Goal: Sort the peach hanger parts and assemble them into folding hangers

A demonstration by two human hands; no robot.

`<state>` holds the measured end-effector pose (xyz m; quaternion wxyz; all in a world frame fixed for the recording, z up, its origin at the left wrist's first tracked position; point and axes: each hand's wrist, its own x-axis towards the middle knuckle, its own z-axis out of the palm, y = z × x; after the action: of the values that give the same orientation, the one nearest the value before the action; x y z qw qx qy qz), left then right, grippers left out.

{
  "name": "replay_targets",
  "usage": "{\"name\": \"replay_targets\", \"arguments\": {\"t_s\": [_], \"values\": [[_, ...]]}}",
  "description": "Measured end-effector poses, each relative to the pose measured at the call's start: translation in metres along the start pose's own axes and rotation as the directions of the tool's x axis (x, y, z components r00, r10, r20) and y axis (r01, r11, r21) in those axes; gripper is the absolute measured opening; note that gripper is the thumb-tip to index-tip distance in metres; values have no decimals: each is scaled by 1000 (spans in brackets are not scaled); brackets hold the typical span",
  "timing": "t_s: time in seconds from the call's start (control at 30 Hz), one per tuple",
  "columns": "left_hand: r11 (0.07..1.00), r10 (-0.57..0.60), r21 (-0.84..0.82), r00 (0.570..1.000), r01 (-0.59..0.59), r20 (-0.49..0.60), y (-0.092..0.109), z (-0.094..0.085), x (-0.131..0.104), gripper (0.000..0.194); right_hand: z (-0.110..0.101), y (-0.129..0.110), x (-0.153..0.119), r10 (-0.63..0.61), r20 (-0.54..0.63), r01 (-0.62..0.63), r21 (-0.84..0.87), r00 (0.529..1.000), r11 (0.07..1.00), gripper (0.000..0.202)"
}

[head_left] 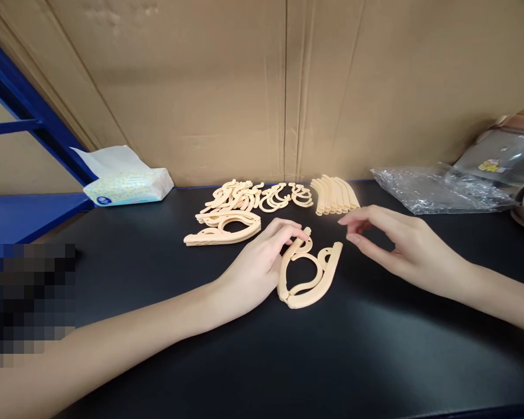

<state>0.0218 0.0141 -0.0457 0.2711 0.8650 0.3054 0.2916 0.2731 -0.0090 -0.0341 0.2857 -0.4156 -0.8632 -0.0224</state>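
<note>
A cream plastic folding clothes hanger lies folded on the black table. My left hand grips its left arm near the upper end, with the fingers bent over it; the thumb is mostly hidden. To the right of the hanger, my right hand hovers with thumb and forefinger apart and nothing between them. Behind my left hand lies a stack of similar folded hangers. Farther back are a heap of cream hanger parts, several curved hooks, more hooks and a row of hanger arms.
A pack of tissues lies at the back left beside a blue metal frame. Clear plastic wrapping and a transparent bag are at the back right. A cardboard wall closes off the table's far edge.
</note>
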Motion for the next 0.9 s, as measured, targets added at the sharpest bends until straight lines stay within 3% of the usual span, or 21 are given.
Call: {"name": "replay_targets", "arguments": {"t_s": [0.2,0.43,0.6,0.7,0.8,0.9], "values": [[990,-5,138,999,10,-37,-1,1,2,37,1,-11,-5,-52,152,46,43,987,998,24],[967,6,254,1000,1,-24,3,1,0,44,-1,-9,-2,-28,224,28,5,974,1000,37],[963,-12,270,998,-5,59,6,1,0,49,0,-8,-1,-88,363,72,56,928,996,68],[960,-9,279,996,-16,89,5,1,0,57,3,-8,-1,-117,424,94,75,898,993,76],[960,-32,281,991,-5,128,4,2,-1,64,5,-8,-2,-114,433,90,77,894,993,77],[956,-91,291,983,41,161,3,2,-2,68,6,-5,-3,-73,374,63,39,924,997,80]]}}
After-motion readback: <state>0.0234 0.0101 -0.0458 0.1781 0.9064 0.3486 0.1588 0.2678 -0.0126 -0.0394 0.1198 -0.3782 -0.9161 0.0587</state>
